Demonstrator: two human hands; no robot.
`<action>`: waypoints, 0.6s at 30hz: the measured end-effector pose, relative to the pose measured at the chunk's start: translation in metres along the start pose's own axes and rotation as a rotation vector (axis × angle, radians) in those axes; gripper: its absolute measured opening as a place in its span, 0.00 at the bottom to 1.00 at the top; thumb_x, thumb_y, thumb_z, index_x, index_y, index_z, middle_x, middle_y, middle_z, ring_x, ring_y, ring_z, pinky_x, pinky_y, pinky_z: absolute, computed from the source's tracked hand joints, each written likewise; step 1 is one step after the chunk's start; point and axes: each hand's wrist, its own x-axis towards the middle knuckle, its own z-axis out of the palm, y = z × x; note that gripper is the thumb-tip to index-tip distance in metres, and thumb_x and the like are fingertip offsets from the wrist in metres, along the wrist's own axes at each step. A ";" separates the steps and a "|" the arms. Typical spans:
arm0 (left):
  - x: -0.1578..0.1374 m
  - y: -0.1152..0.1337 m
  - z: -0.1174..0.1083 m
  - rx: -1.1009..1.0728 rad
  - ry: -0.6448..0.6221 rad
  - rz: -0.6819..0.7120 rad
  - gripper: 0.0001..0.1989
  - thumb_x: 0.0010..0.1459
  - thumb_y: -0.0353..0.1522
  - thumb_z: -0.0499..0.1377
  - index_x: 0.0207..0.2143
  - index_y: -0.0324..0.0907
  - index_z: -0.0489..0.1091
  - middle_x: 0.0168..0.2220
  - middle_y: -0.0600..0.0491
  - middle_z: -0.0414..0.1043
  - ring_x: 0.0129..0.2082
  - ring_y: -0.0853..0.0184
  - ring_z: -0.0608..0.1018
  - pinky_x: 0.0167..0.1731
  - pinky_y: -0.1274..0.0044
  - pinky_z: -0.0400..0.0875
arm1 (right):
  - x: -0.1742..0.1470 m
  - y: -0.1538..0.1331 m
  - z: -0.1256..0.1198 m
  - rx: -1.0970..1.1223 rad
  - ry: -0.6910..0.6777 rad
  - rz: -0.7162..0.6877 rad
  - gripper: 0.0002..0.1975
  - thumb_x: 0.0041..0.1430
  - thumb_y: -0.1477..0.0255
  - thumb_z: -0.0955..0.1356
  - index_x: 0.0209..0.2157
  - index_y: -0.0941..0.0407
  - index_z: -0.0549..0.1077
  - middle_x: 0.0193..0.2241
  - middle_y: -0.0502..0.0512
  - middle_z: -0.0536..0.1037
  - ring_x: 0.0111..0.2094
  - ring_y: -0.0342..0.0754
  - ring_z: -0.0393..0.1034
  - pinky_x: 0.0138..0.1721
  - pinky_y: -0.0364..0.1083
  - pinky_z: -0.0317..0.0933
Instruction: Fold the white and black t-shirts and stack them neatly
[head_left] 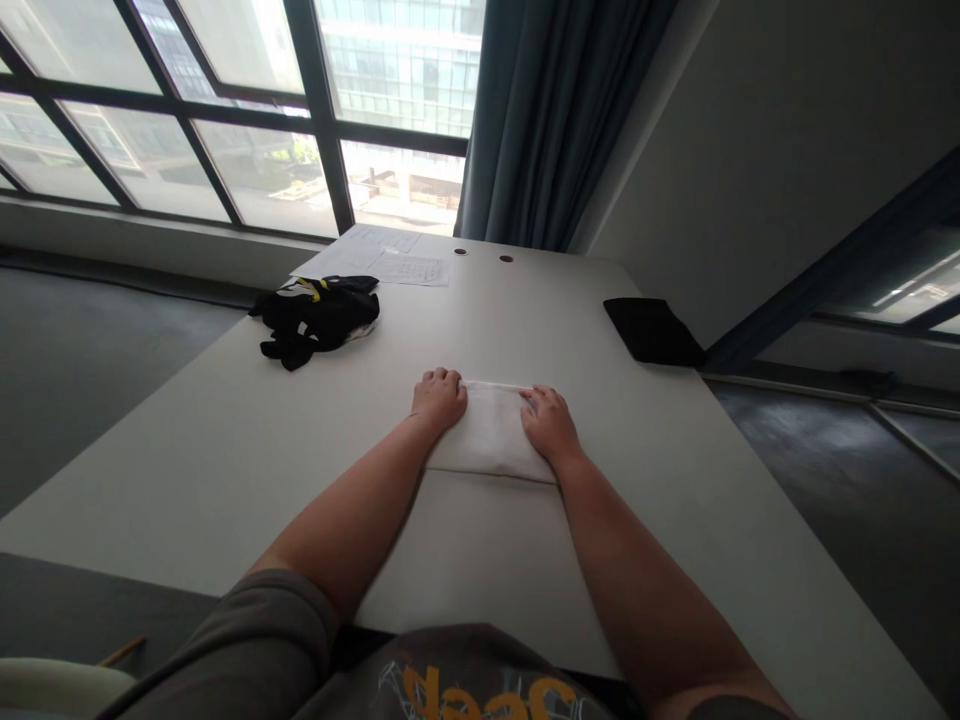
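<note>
A folded white cloth (491,430) lies flat on the white table, roughly rectangular, its fold line along the near side. My left hand (441,398) is at the cloth's far left corner, fingers bent and closed on its edge. At the far right corner, my right hand (550,422) has its thumb and fingers curled on the cloth's edge. Both palms face down, so the fingertips under and against the fabric are partly hidden.
On the white table (300,490), a crumpled black garment (322,318) with a yellow strip lies to the left. Sheets of paper (409,268) are behind it. A flat black item (651,330) rests near the right edge. Two round holes, windows and a blue curtain (555,120) are beyond.
</note>
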 end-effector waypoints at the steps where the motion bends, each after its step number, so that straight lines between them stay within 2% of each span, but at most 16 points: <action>1: 0.000 0.000 0.000 0.001 0.004 0.002 0.19 0.69 0.39 0.50 0.56 0.46 0.72 0.58 0.45 0.72 0.58 0.54 0.70 0.56 0.64 0.69 | 0.000 0.000 0.000 0.002 0.000 0.000 0.21 0.65 0.73 0.65 0.56 0.59 0.79 0.57 0.65 0.74 0.60 0.57 0.65 0.66 0.54 0.58; 18: 0.000 0.000 0.000 -0.004 0.002 0.004 0.19 0.69 0.39 0.50 0.56 0.46 0.72 0.58 0.45 0.72 0.58 0.54 0.70 0.57 0.64 0.68 | 0.000 -0.002 -0.002 0.012 -0.012 0.013 0.21 0.65 0.73 0.65 0.56 0.58 0.79 0.57 0.65 0.73 0.60 0.57 0.65 0.66 0.55 0.57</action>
